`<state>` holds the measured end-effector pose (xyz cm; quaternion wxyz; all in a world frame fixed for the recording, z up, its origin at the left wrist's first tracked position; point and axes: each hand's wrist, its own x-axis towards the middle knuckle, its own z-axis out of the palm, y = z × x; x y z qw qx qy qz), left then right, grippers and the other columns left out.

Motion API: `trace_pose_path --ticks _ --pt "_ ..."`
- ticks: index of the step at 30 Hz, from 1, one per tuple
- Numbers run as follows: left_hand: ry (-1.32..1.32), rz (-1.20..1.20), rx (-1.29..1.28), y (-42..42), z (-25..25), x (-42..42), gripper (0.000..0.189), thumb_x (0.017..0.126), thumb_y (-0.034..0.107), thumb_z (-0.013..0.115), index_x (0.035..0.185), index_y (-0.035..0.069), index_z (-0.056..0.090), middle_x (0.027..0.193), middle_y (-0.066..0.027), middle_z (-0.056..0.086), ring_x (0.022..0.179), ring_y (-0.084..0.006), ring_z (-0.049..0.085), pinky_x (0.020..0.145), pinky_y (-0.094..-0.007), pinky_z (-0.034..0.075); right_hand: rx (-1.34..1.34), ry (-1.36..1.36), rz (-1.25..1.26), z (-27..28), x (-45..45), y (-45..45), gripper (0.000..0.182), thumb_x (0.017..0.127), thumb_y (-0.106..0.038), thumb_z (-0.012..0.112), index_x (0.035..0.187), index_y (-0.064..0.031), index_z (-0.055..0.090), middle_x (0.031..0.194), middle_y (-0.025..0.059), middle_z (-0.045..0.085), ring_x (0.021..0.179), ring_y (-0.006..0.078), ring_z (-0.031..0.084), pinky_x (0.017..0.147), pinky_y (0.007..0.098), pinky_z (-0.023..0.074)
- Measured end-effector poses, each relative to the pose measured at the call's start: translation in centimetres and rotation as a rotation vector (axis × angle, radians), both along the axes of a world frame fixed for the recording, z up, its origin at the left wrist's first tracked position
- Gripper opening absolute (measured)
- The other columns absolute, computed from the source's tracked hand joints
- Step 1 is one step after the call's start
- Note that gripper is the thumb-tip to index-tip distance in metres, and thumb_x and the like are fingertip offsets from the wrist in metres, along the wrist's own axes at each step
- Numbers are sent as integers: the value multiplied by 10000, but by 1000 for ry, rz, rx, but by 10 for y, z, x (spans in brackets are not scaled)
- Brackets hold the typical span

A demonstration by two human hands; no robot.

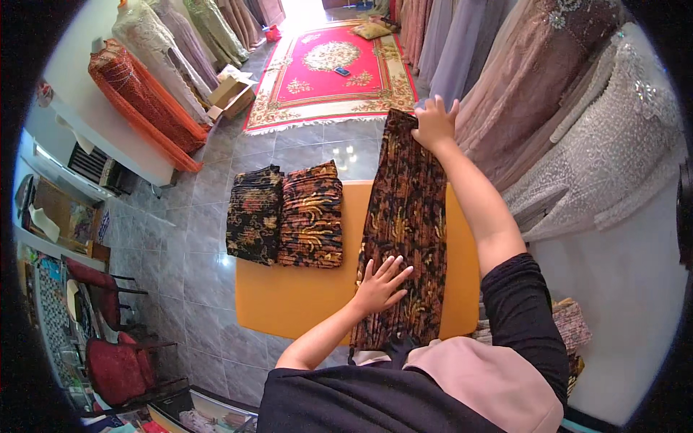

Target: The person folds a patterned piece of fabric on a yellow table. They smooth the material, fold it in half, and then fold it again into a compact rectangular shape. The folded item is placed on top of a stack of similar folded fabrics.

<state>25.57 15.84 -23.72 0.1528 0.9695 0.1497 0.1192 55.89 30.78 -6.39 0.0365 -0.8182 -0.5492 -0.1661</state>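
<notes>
A long pleated cloth (406, 205) with a dark brown, black and gold pattern lies lengthwise over an orange-yellow table (295, 300). Its far end reaches past the far table edge. My left hand (381, 287) rests flat on the near half of the cloth, fingers spread. At the far end, my right hand (436, 122) is at the cloth's right corner with its fingers apart; whether the thumb pinches the edge cannot be told. To the left, a folded black patterned cloth (253, 214) and a folded brown and gold pleated cloth (311, 214) lie side by side on the table.
Gowns (503, 81) hang close along the right wall. More gowns, one orange (149, 103), stand at the left. Beyond the table are a red floral rug (330, 81) with a phone (341, 71) on it and an open cardboard box (233, 97). A dark red chair (116, 368) stands lower left.
</notes>
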Motion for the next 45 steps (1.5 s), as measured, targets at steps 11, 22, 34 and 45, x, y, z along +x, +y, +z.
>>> trace_pose_path --ticks 11,22,34,45 --pt "180 56 44 -26 -42 -6 593 893 504 427 1423 264 309 1469 -67 304 1367 -227 252 1074 -576 98 41 240 236 -46 -88 -128 443 619 -289 735 1009 -131 598 1241 89 449 1330 297 246 1025 651 102" --pt "16 15 -14 -88 -23 -84 497 888 359 505 1337 154 449 1308 -113 488 1285 -236 397 1066 -556 133 -112 501 265 -143 -171 -289 534 654 -237 745 1118 -111 513 1368 106 363 1361 340 178 1025 626 149" --pt "118 0 17 -103 -35 -116 493 886 340 507 1352 198 434 1383 -86 424 1324 -229 342 1099 -524 60 -139 436 285 -194 -206 -309 724 664 -334 726 1330 -322 441 1412 61 390 1308 414 298 966 721 207" --pt "110 45 20 -94 -35 -101 495 904 379 464 1368 217 415 1417 -86 386 1319 -223 344 1089 -524 79 -157 383 161 -202 -158 -228 726 685 -357 717 1346 -308 419 1426 47 365 1322 394 287 996 701 198"
